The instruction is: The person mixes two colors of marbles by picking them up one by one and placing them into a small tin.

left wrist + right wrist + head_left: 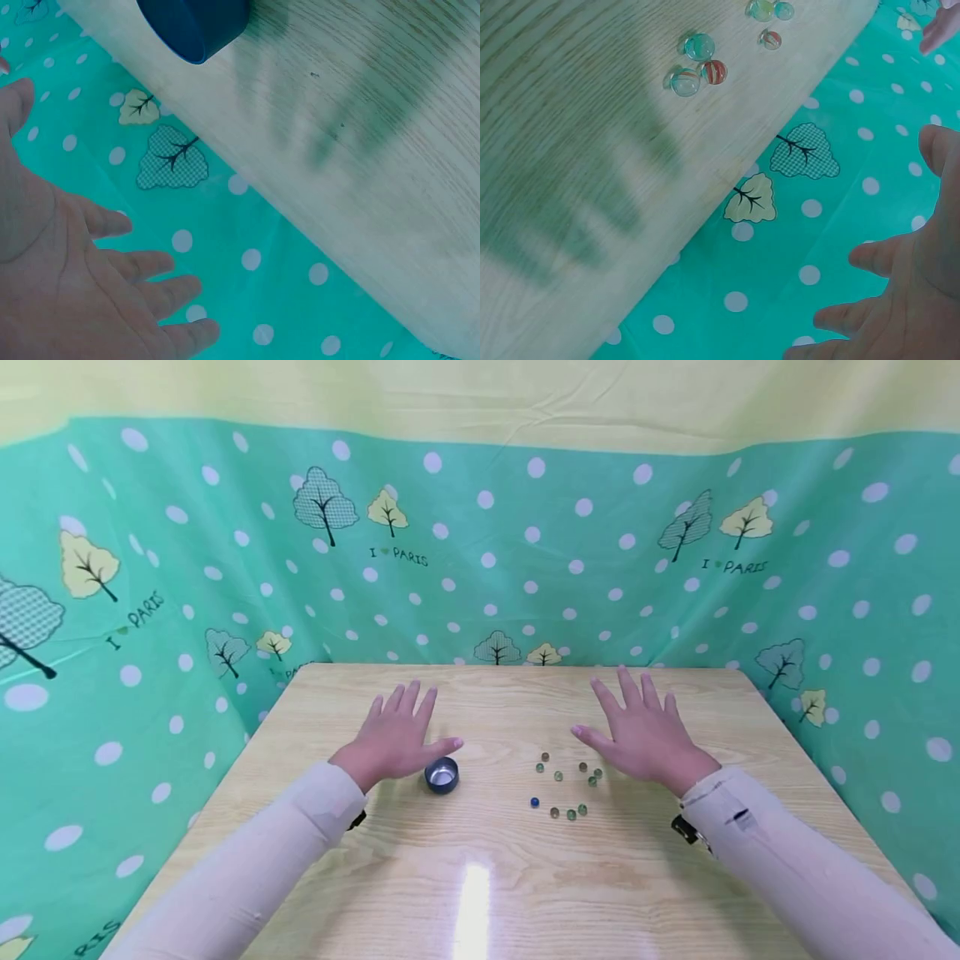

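Both hands hover above a wooden table with fingers spread and nothing held. The left hand (393,735) is nearest to a small dark blue cup (442,775), silvery inside, which stands just below its thumb. That cup (196,26) also shows at the top of the left wrist view, apart from the left hand (82,270). Beside the right hand (645,735) lie several glass marbles, among them a blue marble (535,802) and a green marble (572,815). In the right wrist view a red-striped marble (714,72) touches clear ones, away from the right hand (907,277).
The light wooden table (480,710) carries the cup left of centre and the marbles right of centre. A green dotted curtain (525,552) with printed trees surrounds its back and sides. Light glares off the tabletop near the front.
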The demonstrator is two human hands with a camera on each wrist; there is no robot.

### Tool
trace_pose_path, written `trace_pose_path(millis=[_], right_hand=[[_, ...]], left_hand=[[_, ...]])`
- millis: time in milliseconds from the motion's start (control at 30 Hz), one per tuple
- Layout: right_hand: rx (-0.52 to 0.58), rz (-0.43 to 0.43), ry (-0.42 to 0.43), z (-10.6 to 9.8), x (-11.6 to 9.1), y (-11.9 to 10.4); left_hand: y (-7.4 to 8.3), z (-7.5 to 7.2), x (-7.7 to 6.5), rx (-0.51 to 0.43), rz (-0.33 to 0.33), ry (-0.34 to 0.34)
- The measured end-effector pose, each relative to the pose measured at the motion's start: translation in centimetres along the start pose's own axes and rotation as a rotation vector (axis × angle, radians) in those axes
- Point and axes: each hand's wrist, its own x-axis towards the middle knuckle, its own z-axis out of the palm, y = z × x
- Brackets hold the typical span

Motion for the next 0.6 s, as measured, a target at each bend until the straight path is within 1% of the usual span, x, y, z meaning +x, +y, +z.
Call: trace_pose_path(millis=[167,300,367,433,600], right_hand=[[0.018,0.009,0.000,0.3,0.0,0.3],[0.067,0.006,0.015,1.1,0.0,0.5],[0.111,0.009,0.020,1.5,-0.1,0.6],[0.158,0.013,0.022,2.0,-0.2,0.7],[0.228,0.020,0.018,2.7,-0.2,0.8]], left_hand=[[0.2,0.1,0.0,-0.018,0.002,-0.029],[0.2,0.5,-0.2,-0.109,-0.027,-0.098],[0.1,0.9,-0.4,-0.160,-0.045,-0.130],[0.1,1.4,-0.6,-0.191,-0.053,-0.153],[-0.1,2.8,-0.9,-0.232,-0.056,-0.152]])
